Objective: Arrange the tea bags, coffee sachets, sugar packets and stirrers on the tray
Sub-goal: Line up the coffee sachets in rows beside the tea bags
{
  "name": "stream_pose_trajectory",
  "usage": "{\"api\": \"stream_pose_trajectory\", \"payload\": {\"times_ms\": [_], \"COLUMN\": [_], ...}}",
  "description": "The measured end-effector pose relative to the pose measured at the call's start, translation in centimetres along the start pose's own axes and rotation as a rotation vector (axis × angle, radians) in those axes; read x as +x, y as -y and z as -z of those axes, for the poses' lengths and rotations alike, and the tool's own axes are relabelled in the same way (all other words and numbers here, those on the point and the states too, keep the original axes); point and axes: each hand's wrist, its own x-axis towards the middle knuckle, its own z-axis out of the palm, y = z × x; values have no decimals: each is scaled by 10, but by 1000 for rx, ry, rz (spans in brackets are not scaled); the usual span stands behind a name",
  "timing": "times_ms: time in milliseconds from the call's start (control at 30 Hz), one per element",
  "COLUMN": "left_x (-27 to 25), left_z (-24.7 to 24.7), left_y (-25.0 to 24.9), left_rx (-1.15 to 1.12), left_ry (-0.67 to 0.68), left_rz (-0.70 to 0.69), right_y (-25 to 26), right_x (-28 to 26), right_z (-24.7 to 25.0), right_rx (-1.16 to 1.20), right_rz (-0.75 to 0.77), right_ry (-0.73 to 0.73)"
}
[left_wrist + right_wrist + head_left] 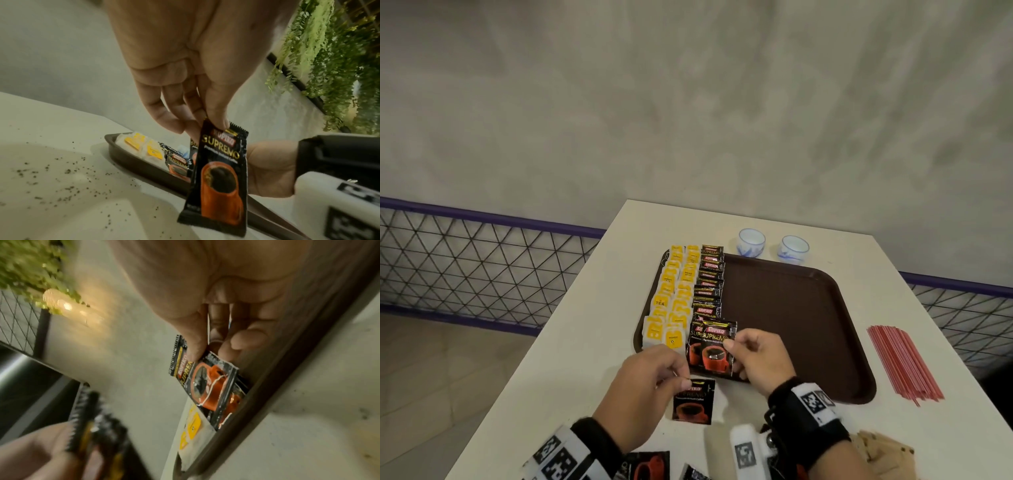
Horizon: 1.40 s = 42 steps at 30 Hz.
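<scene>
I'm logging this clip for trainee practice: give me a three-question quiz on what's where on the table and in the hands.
1. True or false: the red stirrers already lie on the brown tray.
2. What does the left hand pinch? A) a tea bag B) a coffee sachet C) a stirrer
3. Fill in: on the tray, the coffee row sits to the ____ of the yellow tea bags.

Key
1. False: they lie on the table, right of the tray.
2. B: a coffee sachet, held by its top edge. The right hand holds another sachet at the near end of the coffee row.
3. right
</scene>
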Motion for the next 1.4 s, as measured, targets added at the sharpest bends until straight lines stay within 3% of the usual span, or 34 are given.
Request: {"api": "stream_pose_trajectory", "payload": {"times_ms": [400, 633, 700, 833, 900, 1100, 1167, 1300, 1400], "left_x": [-11, -6, -3, 9, 15, 17, 10, -9, -6], "left_z": [9, 5, 7, 14, 14, 5, 3, -24, -67], "left_y": [7, 3, -1, -11, -18, -34, -28, -25, -33], "left_rx": [4, -29, -85, -234, -269, -289, -165, 184, 390], "left_ry": [-17, -11, -2, -7, -35, 4, 66, 441, 628], "left_rz": [48, 79, 104, 138, 137, 119, 122, 92, -122], "right_y": [-7, 5, 10, 14, 15, 8, 6, 3, 2], "right_x": [26, 11, 1, -37, -53, -62, -64, -71, -73], "right_z": [-25, -14, -5, 16, 22, 35, 50, 87, 107], "right_rx": [-276, -265, -205, 38, 96, 1, 4, -70, -91], "right_rz": [-30, -21, 29, 131, 142, 144, 136, 117, 126], "right_ry": [-89, -99, -45, 256, 335, 194, 86, 20, -49]}}
